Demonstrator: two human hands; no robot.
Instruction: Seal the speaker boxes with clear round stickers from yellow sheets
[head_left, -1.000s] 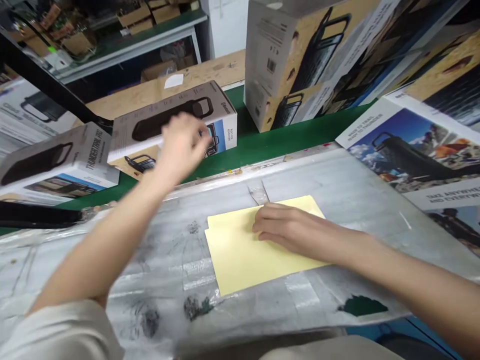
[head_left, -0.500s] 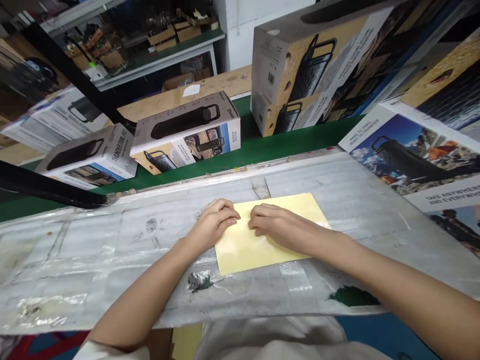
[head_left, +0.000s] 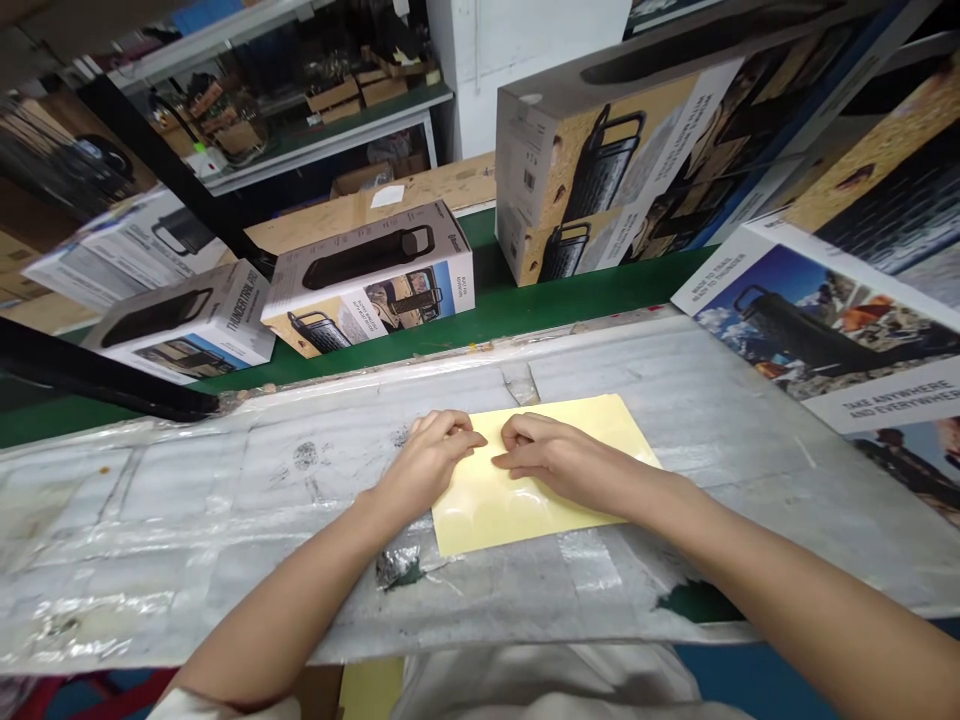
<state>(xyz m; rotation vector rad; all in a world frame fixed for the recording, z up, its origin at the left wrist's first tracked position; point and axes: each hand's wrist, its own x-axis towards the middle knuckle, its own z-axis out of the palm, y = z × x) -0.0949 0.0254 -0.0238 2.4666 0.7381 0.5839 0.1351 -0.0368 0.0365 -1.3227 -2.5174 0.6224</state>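
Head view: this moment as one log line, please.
left grip: yellow sheet, left edge | right grip: over sheet's middle | Thundertrail box: on green strip

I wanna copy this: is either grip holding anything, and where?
Can't tell: the left grip is at the left edge of a glossy yellow rectangular sheet, the right grip near its middle; no clear pinch shows.
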